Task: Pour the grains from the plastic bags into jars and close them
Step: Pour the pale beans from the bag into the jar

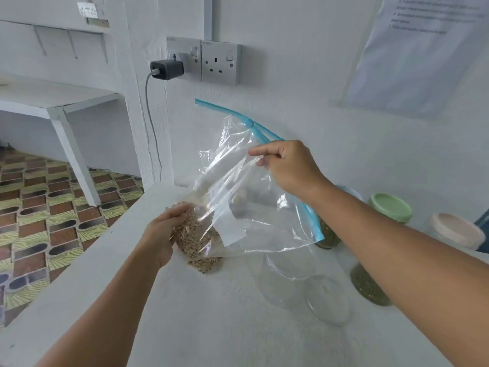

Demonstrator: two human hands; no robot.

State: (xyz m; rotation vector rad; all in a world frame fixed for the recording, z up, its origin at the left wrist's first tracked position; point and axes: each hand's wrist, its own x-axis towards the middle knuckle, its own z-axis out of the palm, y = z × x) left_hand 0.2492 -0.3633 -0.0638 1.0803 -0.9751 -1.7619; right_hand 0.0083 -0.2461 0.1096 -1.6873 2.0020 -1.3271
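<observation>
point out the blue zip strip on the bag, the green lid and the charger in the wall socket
blue zip strip point(315, 221), head view, lower stretch by the right wrist
green lid point(391, 207), head view, middle of its top
charger point(167, 69), head view, its black body

I see soft, even daylight with a cool cast and only faint shadows on the counter point(201, 327). Glare streaks the plastic bag point(246, 197). Wide-angle bending curves the wall point(317, 75) edges, and the paper notice point(418, 54) reads blurred.
</observation>
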